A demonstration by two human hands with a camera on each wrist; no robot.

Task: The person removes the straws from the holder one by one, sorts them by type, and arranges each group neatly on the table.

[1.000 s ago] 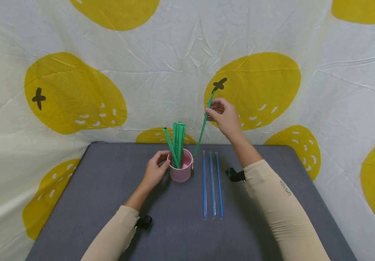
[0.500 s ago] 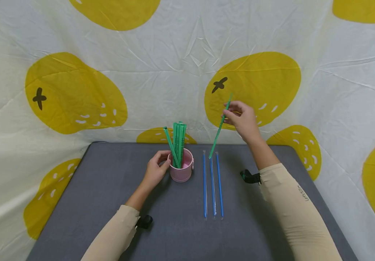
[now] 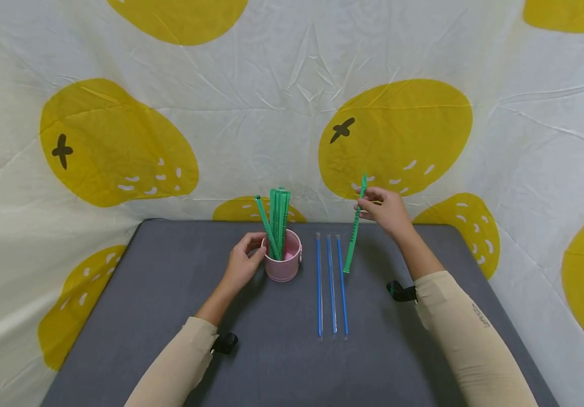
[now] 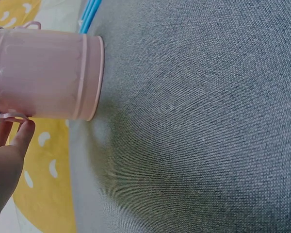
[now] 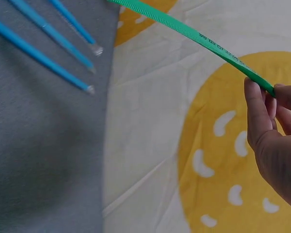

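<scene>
My right hand (image 3: 384,210) pinches a green wrapped straw (image 3: 354,229) near its top, and the straw hangs almost upright with its lower end just right of three blue straws (image 3: 331,282) that lie side by side on the grey table (image 3: 170,316). In the right wrist view the green straw (image 5: 194,39) runs from my fingertips (image 5: 262,111) past the blue straws' ends (image 5: 63,48). My left hand (image 3: 243,263) holds the side of a pink cup (image 3: 283,261) with several green straws (image 3: 277,223) standing in it. The left wrist view shows the cup (image 4: 43,73) close up.
A white cloth with yellow fruit shapes (image 3: 393,135) hangs behind and around the table. Black wrist straps (image 3: 401,291) sit on both beige sleeves.
My right hand has carried the green straw away from the cup, rightward and down, past the blue straws. The left hand has stayed on the cup.
</scene>
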